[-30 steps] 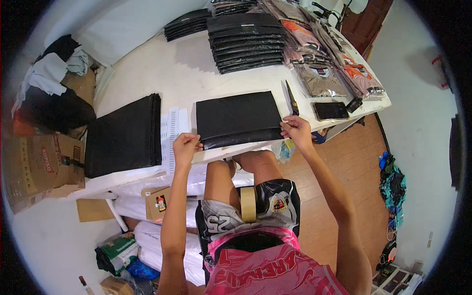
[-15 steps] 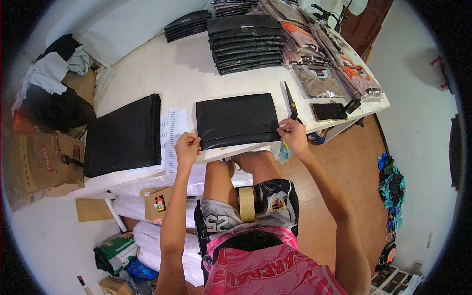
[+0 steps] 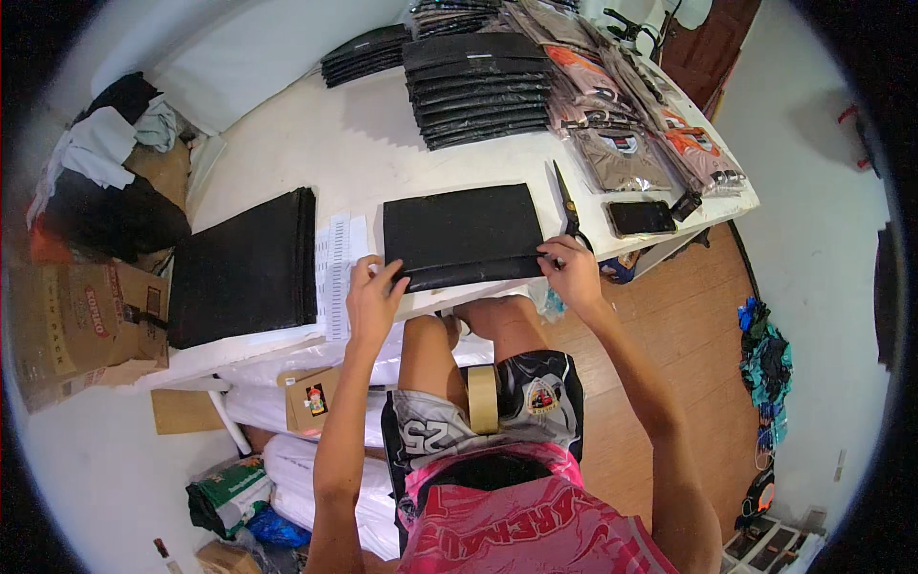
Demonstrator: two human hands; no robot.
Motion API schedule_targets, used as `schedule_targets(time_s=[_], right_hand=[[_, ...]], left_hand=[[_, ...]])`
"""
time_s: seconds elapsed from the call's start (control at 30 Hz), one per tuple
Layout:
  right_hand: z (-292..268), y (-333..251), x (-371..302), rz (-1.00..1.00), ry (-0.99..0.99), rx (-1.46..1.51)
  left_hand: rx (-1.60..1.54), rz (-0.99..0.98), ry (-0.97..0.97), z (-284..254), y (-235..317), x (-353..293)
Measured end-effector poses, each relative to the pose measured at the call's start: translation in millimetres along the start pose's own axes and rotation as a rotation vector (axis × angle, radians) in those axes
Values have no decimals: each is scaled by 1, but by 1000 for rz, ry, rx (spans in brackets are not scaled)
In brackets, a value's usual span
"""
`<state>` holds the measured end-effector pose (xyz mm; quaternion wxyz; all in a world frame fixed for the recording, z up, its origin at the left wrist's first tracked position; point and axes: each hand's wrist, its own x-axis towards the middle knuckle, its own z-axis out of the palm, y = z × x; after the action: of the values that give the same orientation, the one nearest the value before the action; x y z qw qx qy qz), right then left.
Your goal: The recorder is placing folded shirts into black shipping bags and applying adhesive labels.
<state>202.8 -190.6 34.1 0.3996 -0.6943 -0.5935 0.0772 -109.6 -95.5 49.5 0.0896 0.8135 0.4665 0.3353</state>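
Observation:
A flat black plastic mailing bag [image 3: 461, 225] lies on the white table in front of me, its near edge along the table's front. A folded strip, like a flap, runs across its near side. My left hand [image 3: 375, 298] grips the near left corner with thumb and fingertips. At the other end of the strip, my right hand [image 3: 572, 275] pinches the near right corner. Black-handled scissors [image 3: 568, 203] lie just beyond the right hand. Left of the bag are sheets of printed labels [image 3: 338, 277] and a stack of flat black bags [image 3: 247, 268].
Filled black packages [image 3: 478, 91] are piled at the back of the table [image 3: 277, 143]. Bagged shirts [image 3: 622, 158] cover the far right, with a phone [image 3: 641, 218] nearer. A cardboard box [image 3: 86, 320] stands at the left. A tape roll [image 3: 483, 399] rests on my lap.
The bag's near strip has folded over and now shows as a distinct glossy band. My left hand has shifted slightly right and inward; my right hand has barely moved.

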Motion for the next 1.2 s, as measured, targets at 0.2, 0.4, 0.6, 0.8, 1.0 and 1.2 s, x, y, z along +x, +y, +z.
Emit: schedule_targets(time_s=[0.2,0.4,0.6,0.8,1.0,1.2], right_hand=[[5,5,-2,-147,44,-117],[3,-1,-5,-240,82,-218],[3,-4,-7,-206,7,-243],[10,-59,18,-205,86,-201],[86,-53,64,-382,131,-308],[103,-38,51,-190,-43,-482]], left_hand=[[30,218,8,11,-9,-1],[83,334,45,18,-18,-1],[42,302,23,20,-23,-5],[25,304,-22,15,-24,-1],[-2,284,-48,12,-24,-3],[29,190,-4,0,11,39]])
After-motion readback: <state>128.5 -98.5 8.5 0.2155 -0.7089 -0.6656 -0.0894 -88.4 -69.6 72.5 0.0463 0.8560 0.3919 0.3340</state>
